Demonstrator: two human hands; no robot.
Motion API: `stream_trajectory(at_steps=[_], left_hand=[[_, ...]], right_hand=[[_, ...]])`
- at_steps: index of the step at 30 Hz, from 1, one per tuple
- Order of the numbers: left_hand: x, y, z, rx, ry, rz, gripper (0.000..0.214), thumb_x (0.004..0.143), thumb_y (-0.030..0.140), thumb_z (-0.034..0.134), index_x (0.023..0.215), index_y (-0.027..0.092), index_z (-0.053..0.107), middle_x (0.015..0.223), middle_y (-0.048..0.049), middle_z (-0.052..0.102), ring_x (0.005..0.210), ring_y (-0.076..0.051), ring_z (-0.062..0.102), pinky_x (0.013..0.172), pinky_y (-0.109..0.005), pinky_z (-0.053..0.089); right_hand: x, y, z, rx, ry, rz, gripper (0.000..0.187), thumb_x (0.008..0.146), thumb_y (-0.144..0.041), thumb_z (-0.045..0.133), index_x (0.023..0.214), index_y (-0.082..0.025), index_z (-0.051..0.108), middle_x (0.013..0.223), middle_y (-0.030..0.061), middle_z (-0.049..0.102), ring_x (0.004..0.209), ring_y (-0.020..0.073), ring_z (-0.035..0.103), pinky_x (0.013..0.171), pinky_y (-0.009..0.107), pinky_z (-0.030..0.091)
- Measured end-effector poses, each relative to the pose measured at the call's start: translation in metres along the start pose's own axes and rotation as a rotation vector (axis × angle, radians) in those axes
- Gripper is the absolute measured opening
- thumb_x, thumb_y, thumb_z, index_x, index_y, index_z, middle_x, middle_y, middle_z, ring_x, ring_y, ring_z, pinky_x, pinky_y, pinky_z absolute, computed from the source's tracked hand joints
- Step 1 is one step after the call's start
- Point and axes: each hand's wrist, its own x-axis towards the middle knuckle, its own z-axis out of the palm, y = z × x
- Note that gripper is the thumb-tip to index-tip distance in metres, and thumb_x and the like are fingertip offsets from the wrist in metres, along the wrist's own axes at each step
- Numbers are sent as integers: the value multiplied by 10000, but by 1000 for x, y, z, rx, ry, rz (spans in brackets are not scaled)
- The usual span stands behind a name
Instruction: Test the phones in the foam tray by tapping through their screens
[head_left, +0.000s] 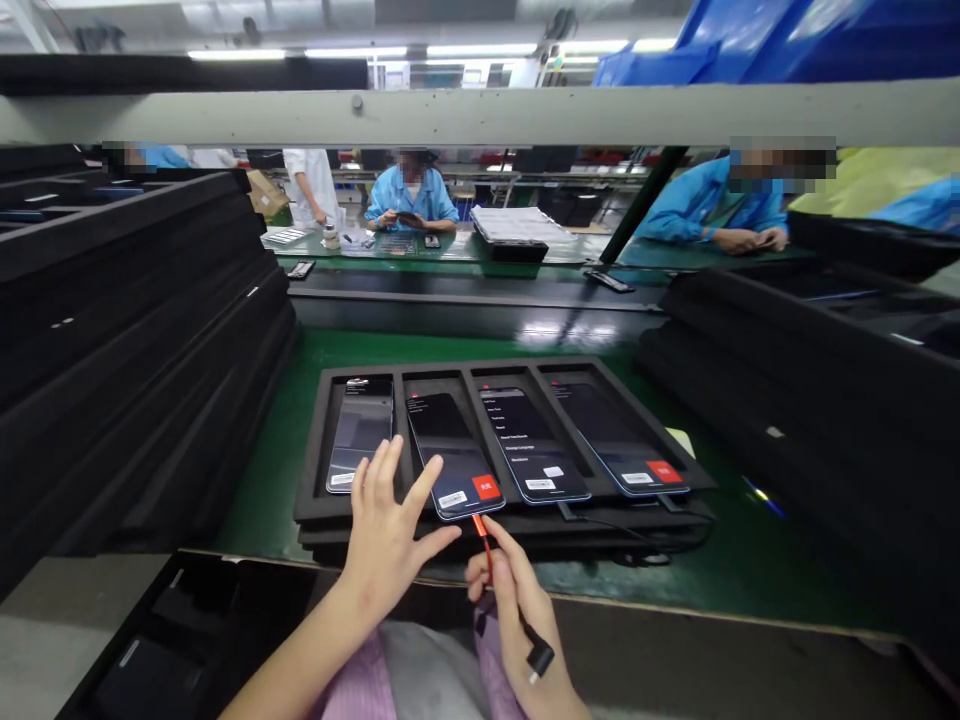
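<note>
Several smartphones lie screen up in the compartments of a black foam tray [311,510]. My left hand [386,530] is spread over the gap between the leftmost phone [361,425] and the second phone [454,450], its fingers apart and holding nothing. My right hand [517,600] pinches a red cable [481,527], whose end meets the bottom edge of the second phone. Whether it is fully plugged in, I cannot tell. A black angled connector [540,658] hangs across my right palm. The third phone [531,445] shows a text menu; the rightmost phone [619,440] shows a red square.
Tall stacks of black foam trays stand at the left [135,380] and right [780,390]. Black cables [637,535] run from the two right phones along the tray's front. Beyond a dark ledge [465,285], people in blue sit at another bench. A grey beam [480,115] crosses overhead.
</note>
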Motion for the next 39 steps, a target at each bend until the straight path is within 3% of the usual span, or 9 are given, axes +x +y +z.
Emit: stream_trajectory(at_steps=[4, 9, 16, 20, 22, 25, 28, 34, 39], left_hand=[[8, 2, 9, -7, -22, -5, 614, 805, 369, 634, 1354, 297, 369, 1395, -169, 315, 1273, -343, 350, 987, -511, 329], [9, 7, 11, 23, 7, -65, 504, 827, 359, 604, 1300, 269, 457, 1381, -172, 338, 1250, -343, 378, 969, -505, 346], [28, 12, 18, 100, 66, -125, 390, 866, 246, 551, 1252, 240, 497, 1362, -188, 350, 1203, -336, 425, 927, -507, 382], [34, 27, 25, 4, 69, -30, 428, 849, 292, 582, 1261, 235, 480, 1373, -186, 332, 1244, -343, 380, 957, -505, 359], [37, 44, 32, -63, 95, 43, 399, 851, 263, 574, 1243, 253, 498, 1351, -160, 368, 1246, -319, 385, 982, -475, 341], [45, 67, 42, -112, 39, 157, 424, 831, 250, 590, 1245, 277, 502, 1326, -143, 419, 1240, -316, 393, 995, -475, 320], [54, 77, 52, -106, -51, 188, 485, 797, 235, 636, 1258, 269, 489, 1347, -167, 407, 1242, -340, 388, 966, -508, 340], [58, 70, 55, -114, -97, 109, 513, 766, 275, 686, 1244, 278, 504, 1376, -161, 378, 1249, -334, 381, 945, -487, 370], [57, 70, 53, -117, -100, 68, 518, 739, 267, 709, 1223, 262, 526, 1371, -162, 376, 1226, -340, 393, 931, -494, 379]], right_hand=[[5, 1, -1, 83, -35, 54, 557, 913, -531, 351, 1246, -131, 550, 534, -39, 439, 470, 105, 428, 474, 216, 392], [19, -11, -18, 98, -137, 66, 593, 880, -571, 384, 1233, -137, 583, 575, -11, 491, 462, 98, 339, 443, 225, 352], [-8, -5, -33, -29, -386, 155, 492, 835, -565, 469, 1195, -267, 623, 727, 23, 607, 604, 134, 526, 717, 297, 499], [-5, 6, -72, -108, -206, 62, 452, 763, -454, 630, 1161, -240, 646, 677, 2, 619, 547, 115, 541, 591, 236, 502], [3, 11, -99, -181, 9, -49, 326, 783, -399, 627, 1042, -215, 700, 637, 4, 633, 494, 111, 540, 512, 210, 481], [16, 15, -132, -339, 412, -294, 228, 878, -300, 504, 887, -194, 706, 688, 36, 674, 517, 127, 587, 549, 226, 497], [27, 17, -148, -500, 534, -585, 257, 905, -212, 423, 828, -185, 666, 696, 60, 663, 589, 159, 615, 604, 283, 510], [57, 10, -133, -653, 233, -892, 272, 921, -165, 378, 1022, -159, 631, 966, 119, 679, 936, 210, 636, 787, 380, 534], [73, 8, -126, -449, -120, -699, 363, 965, -227, 272, 1043, -126, 612, 788, 86, 678, 686, 158, 649, 586, 271, 535]])
